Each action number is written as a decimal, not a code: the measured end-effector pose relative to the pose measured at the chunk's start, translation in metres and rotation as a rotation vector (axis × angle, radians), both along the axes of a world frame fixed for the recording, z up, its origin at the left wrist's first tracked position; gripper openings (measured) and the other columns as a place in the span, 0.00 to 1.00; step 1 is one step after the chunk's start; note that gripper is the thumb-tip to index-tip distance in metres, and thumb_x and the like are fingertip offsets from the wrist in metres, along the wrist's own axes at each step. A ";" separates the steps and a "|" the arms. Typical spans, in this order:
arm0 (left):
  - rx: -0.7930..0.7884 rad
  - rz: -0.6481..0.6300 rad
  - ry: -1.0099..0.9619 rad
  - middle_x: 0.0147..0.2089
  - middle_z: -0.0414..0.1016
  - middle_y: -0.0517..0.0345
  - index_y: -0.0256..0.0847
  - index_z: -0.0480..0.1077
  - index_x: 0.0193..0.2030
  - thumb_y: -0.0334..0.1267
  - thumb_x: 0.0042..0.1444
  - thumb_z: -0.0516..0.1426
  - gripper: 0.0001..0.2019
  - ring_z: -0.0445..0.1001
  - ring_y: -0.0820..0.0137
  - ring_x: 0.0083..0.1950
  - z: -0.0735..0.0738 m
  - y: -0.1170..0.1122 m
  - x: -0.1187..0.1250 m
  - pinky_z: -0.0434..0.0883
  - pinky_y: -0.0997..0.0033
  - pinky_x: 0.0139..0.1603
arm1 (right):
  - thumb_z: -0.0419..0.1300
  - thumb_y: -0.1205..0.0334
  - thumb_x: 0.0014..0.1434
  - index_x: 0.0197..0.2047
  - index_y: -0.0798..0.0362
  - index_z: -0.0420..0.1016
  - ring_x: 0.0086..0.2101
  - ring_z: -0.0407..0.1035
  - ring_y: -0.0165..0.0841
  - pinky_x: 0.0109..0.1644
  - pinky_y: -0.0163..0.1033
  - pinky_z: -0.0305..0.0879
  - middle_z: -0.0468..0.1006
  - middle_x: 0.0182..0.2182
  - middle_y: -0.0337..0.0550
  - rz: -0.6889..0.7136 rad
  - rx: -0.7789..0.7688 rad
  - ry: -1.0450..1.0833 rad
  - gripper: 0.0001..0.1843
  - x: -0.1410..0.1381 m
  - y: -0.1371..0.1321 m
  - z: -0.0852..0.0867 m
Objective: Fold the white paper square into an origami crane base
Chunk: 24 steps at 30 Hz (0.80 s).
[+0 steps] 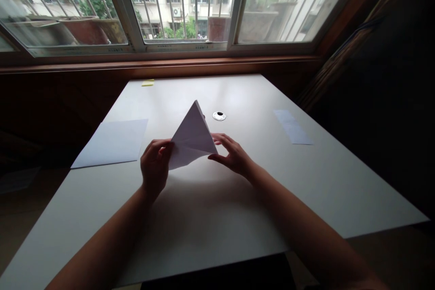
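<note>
A white sheet of paper folded into a triangle (192,138) stands tilted up above the middle of the white table (210,208), its point toward the window. My left hand (154,167) grips its lower left corner with curled fingers. My right hand (231,154) pinches the lower right corner between thumb and fingers.
A flat white sheet (112,142) lies at the table's left edge. A narrow paper strip (292,127) lies to the right. A round cable grommet (219,116) sits behind the folded paper, and a yellow sticky pad (147,83) at the far edge under the window.
</note>
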State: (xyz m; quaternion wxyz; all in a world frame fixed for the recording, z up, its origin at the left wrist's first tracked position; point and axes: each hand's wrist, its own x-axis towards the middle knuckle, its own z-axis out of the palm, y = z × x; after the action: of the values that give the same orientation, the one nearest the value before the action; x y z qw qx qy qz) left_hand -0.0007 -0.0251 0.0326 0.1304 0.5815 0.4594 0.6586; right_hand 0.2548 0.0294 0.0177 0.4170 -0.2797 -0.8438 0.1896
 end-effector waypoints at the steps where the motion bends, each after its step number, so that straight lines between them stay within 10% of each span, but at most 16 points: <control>1: -0.042 -0.038 -0.041 0.38 0.76 0.59 0.42 0.77 0.40 0.38 0.60 0.62 0.04 0.74 0.73 0.38 0.000 0.000 0.002 0.72 0.74 0.38 | 0.65 0.53 0.61 0.59 0.46 0.71 0.44 0.74 0.38 0.49 0.46 0.73 0.77 0.50 0.49 0.015 -0.020 0.032 0.23 -0.001 0.000 0.000; 4: -0.141 -0.146 -0.145 0.40 0.77 0.57 0.41 0.77 0.42 0.40 0.58 0.64 0.07 0.76 0.71 0.40 -0.001 0.001 0.005 0.74 0.72 0.40 | 0.63 0.59 0.64 0.42 0.48 0.79 0.38 0.74 0.35 0.43 0.41 0.72 0.80 0.38 0.45 0.042 -0.096 0.126 0.05 -0.001 -0.002 0.001; 9: -0.204 -0.256 -0.214 0.42 0.78 0.54 0.41 0.77 0.46 0.41 0.55 0.66 0.13 0.77 0.68 0.44 -0.003 0.002 0.005 0.75 0.69 0.45 | 0.65 0.56 0.61 0.36 0.49 0.80 0.33 0.73 0.34 0.39 0.40 0.69 0.80 0.32 0.41 -0.029 -0.333 0.288 0.06 0.001 -0.004 0.003; 17: -0.325 -0.548 -0.221 0.42 0.76 0.58 0.53 0.58 0.67 0.39 0.57 0.65 0.34 0.77 0.68 0.42 -0.009 0.003 0.005 0.77 0.67 0.41 | 0.70 0.50 0.54 0.53 0.47 0.73 0.31 0.72 0.32 0.36 0.38 0.68 0.77 0.28 0.36 -0.036 -0.736 0.534 0.25 -0.003 -0.004 0.005; 24: -0.507 -0.555 -0.153 0.49 0.78 0.48 0.41 0.76 0.51 0.43 0.58 0.63 0.16 0.76 0.62 0.49 -0.015 0.007 0.004 0.75 0.67 0.45 | 0.71 0.52 0.53 0.56 0.46 0.72 0.36 0.73 0.35 0.39 0.40 0.72 0.79 0.36 0.40 0.025 -0.753 0.510 0.29 -0.005 -0.004 0.006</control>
State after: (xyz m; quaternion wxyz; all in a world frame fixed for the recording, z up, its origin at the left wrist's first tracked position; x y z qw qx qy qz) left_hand 0.0034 -0.0179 0.0174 0.4775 0.5823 0.4216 0.5051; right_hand 0.2499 0.0254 0.0233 0.4783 -0.3461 -0.5898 0.5511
